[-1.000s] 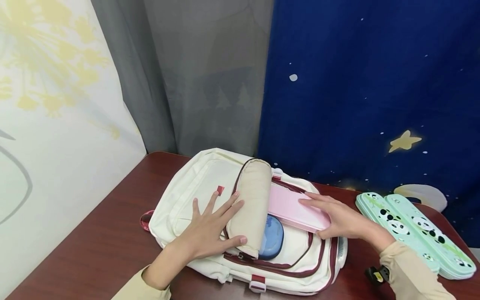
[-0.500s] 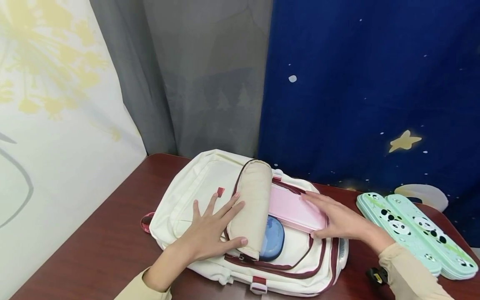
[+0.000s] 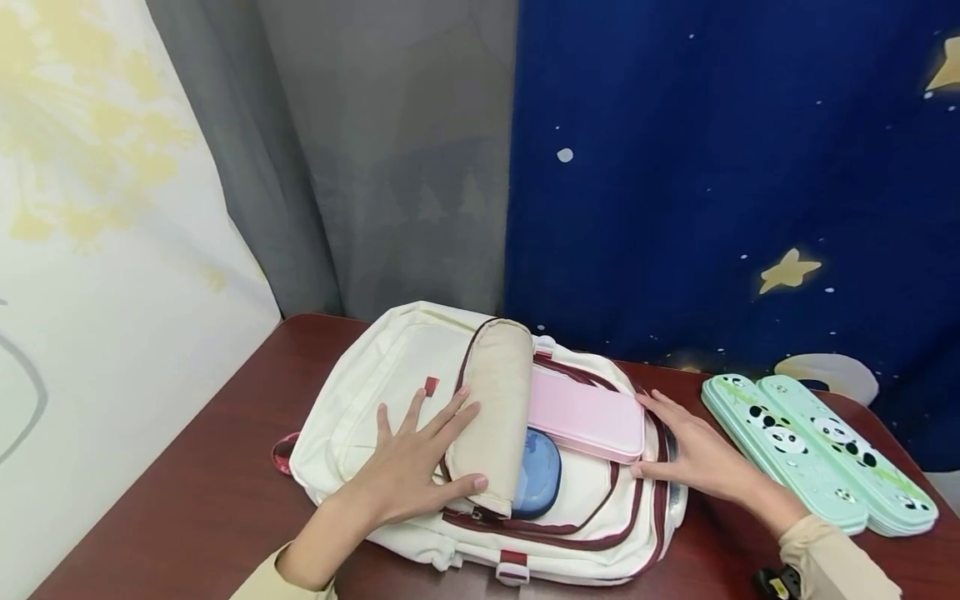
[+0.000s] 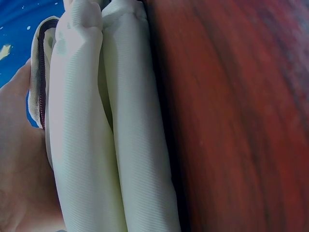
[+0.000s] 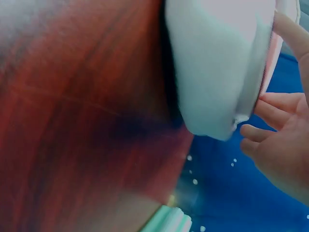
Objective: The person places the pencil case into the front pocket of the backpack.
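A white backpack (image 3: pixel 401 354) with dark red zips lies on the table, its front pocket's beige-lined flap (image 3: pixel 498 408) folded back. My left hand (image 3: pixel 408 462) rests on the backpack and the flap with its fingers spread. In the left wrist view, part of that hand shows behind the backpack's side. A pink case (image 3: pixel 588 412) lies partly in the pocket, its far end hidden under the flap. Beside it a rounded blue case (image 3: pixel 542 475) is half covered by the flap. My right hand (image 3: pixel 697 450) is spread at the pink case's exposed end, thumb and fingertips near its corners.
Two mint-green panda-print cases (image 3: pixel 787 442) lie side by side on the dark red-brown table (image 3: pixel 202 475) to the right. A black strap-like item (image 3: pixel 776 583) is near my right sleeve. Grey and blue curtains (image 3: pixel 637 192) hang behind the table.
My right hand has slid right off the top of the pink case to its end, its fingers opening out. The left hand stays on the flap. The head view has shifted slightly.
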Motion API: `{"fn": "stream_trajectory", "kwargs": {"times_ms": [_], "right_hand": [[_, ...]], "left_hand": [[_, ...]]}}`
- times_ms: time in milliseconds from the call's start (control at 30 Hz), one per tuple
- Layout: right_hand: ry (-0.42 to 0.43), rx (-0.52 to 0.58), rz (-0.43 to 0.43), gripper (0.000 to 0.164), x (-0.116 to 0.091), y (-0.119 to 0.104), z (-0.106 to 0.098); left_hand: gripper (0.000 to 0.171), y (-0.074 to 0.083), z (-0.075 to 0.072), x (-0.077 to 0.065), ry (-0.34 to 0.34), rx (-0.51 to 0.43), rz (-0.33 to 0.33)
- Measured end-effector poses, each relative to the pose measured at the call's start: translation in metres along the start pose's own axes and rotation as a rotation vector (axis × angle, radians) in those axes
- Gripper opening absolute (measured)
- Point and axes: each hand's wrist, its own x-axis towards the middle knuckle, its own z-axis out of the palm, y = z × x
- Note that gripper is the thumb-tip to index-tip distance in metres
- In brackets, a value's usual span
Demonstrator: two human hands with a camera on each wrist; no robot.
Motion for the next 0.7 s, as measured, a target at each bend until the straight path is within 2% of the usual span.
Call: {"fn": "stream_trajectory", "kwargs": {"times_ms": [300, 700], "right_hand": [[0.045, -0.037, -0.047, 0.085, 0.01, 0.001, 0.009], [-0.027, -0.058, -0.094, 0.086, 0.036, -0.011, 0.022]], "left_hand": [[0.082, 0.0, 0.0, 0.0, 0.008, -0.011, 0.004], [0.081, 0.0, 0.001, -0.001, -0.001, -0.01, 0.008]]}}
